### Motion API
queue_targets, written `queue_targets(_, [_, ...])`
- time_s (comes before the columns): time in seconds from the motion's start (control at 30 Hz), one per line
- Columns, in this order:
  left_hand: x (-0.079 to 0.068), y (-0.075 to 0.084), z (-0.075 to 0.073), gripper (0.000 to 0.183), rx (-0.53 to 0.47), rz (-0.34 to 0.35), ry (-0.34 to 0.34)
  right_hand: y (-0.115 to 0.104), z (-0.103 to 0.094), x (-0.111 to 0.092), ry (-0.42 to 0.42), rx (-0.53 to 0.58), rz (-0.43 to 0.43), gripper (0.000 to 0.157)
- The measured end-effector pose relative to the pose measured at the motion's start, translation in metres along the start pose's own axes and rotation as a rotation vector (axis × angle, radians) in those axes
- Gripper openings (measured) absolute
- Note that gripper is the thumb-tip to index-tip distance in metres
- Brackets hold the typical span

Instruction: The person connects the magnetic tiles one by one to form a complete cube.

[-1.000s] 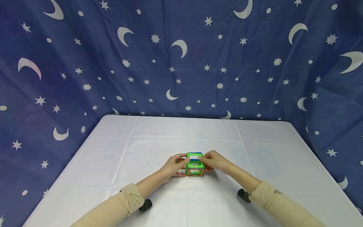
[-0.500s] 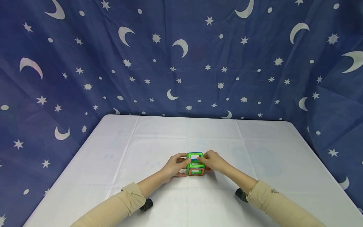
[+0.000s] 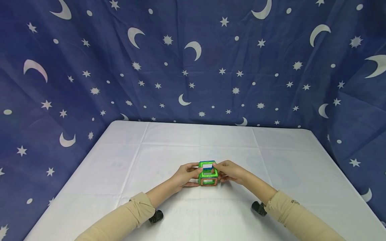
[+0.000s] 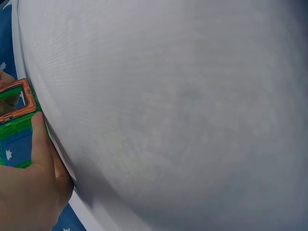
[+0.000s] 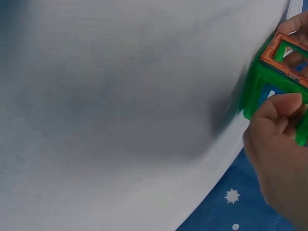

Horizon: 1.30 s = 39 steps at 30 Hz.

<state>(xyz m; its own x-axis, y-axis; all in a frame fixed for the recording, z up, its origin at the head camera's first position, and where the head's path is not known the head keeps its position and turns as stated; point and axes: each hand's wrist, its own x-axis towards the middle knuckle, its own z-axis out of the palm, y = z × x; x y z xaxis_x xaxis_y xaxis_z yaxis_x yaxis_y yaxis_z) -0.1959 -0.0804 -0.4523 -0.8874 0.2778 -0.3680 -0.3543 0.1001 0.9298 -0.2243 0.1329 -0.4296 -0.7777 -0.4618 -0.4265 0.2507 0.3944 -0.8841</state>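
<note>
A small box built of magnetic tiles [image 3: 208,177], with green, blue and orange frames, stands on the table in the head view. My left hand [image 3: 184,175] grips its left side, thumb on the front and fingers spread along the side. At the upper right, my right hand [image 3: 232,170] pinches the upper tile's edge between thumb and forefinger, the other fingers bent beside the box. In the left wrist view, an orange tile frame [image 4: 32,98] shows above the left thumb. The right wrist view has curled right fingers [image 5: 284,106] against the green side wall [image 5: 260,79].
A white cloth [image 3: 169,140] with fold creases covers the table. Behind and around it hangs a dark blue curtain [image 3: 211,97] with moons and stars. Black wrist cameras [image 3: 156,217] sit under both sleeves [image 3: 120,221].
My right thumb has moved from the front of the box up to its upper right edge, and the right fingers have drawn back a little. My left hand keeps its grip.
</note>
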Motion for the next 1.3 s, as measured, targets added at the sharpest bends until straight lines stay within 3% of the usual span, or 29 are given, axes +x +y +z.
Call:
queue_targets(0.2, [0.0,0.001,0.003,0.059,0.009,0.005,0.016,0.002,-0.004,-0.001,-0.047,0.072,0.012,0.042])
queue_targets(0.33, [0.001,-0.001,0.001,0.057,0.039,0.019,-0.013,0.005,-0.009,-0.002,-0.048,0.059,-0.008,0.046])
queue_targets(0.4, [0.002,-0.002,-0.002,0.052,0.061,0.019,-0.036,0.008,-0.013,-0.003,-0.007,-0.017,-0.057,0.043])
queue_targets(0.47, [0.002,-0.002,-0.007,0.044,0.094,0.017,-0.049,0.011,-0.018,-0.005,0.04,-0.196,-0.133,0.034])
queue_targets(0.57, [0.004,0.001,-0.013,0.043,0.211,0.058,-0.067,0.017,-0.02,-0.009,0.063,-0.485,-0.242,0.021])
queue_targets(0.63, [0.006,0.003,-0.015,0.045,0.33,0.114,-0.082,0.019,-0.016,-0.012,0.042,-0.633,-0.292,0.025])
queue_targets(0.77, [0.011,0.007,-0.015,0.041,0.526,0.214,-0.124,0.018,-0.003,-0.014,0.031,-0.727,-0.336,0.043])
queue_targets(0.9, [0.013,0.008,-0.015,0.035,0.542,0.226,-0.093,0.017,0.004,-0.011,0.109,-0.76,-0.369,0.037])
queue_targets(1.0, [0.013,0.006,-0.016,0.025,0.506,0.211,-0.055,0.018,0.002,-0.007,0.161,-0.742,-0.368,0.021])
queue_targets(1.17, [0.015,0.007,-0.014,0.02,0.412,0.144,-0.094,0.02,0.0,0.0,0.3,-0.659,-0.264,0.01])
queue_targets(1.3, [0.021,0.011,-0.006,0.025,0.389,0.084,-0.039,0.018,0.003,0.007,0.381,-0.662,-0.137,0.02])
